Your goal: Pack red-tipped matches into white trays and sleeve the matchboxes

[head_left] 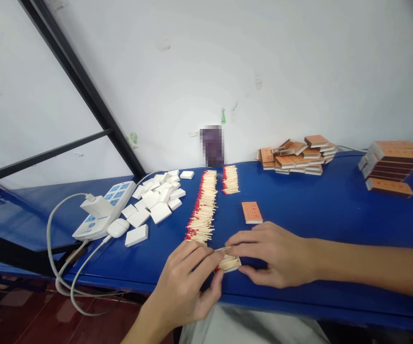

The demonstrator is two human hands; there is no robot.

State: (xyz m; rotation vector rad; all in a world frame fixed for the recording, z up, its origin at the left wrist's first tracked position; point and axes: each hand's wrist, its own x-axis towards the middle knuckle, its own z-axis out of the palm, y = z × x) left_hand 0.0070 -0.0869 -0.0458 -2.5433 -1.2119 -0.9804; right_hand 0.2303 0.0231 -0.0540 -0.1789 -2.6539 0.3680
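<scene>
Near the table's front edge, a small white matchbox tray point(232, 267) holds a layer of matches point(227, 262). My left hand point(192, 282) grips its left end, with thumb and fingers closed about the edge. From the other side my right hand point(278, 253) has its thumb at the tray's right corner and its fingers over the top, partly hiding the matches. A long row of red-tipped matches point(206, 203) lies just beyond my left fingers, and a shorter row point(230, 180) sits behind it to the right. One orange matchbox cover point(252, 212) lies beyond my right hand.
White trays point(159, 196) are heaped at the left, beside a power strip point(120, 198) with a charger point(97, 206) and looping cables. Orange matchboxes point(295, 157) are piled at the back right, with a neater stack point(388, 165) farther right. A blurred dark object point(212, 145) stands against the wall.
</scene>
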